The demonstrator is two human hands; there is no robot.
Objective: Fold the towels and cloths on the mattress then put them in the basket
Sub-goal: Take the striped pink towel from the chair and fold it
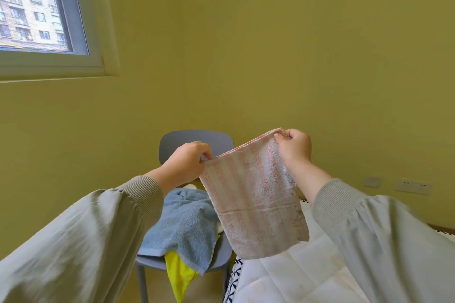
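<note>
Risk 1: the pink striped towel (256, 204) is held only at its two upper corners. If either pinch loosens, that corner would likely drop and the hanging layers would come apart.
Risk 2: the upper edge slopes, right corner higher than left. A fold made from here could come out skewed unless the corners are levelled first.
Risk 3: two layers seem to show along the top edge. If only one layer is caught in a pinch, the other could sag loose.
Risk 4: the towel's lower end hangs close above the mattress (295, 275) edge and near the chair (194, 141). If lowered carelessly it could land on the chair pile instead.
Left hand (189, 162): thumb and fingers closed in a pinch on the towel's upper left corner, the other fingers curled in.
Right hand (294, 149): fingertips pinching the upper right corner, raised higher than the left, fingers curled.
Towel position: in the air between both hands, hanging free, touching nothing else as far as can be seen.
Other cloths: blue towel (182, 224) heaped unfolded on the chair seat, yellow cloth (178, 275) hanging out from under it.
Basket: not in view.
Stage (judgement): early, since at least two pieces are unfolded.
</note>
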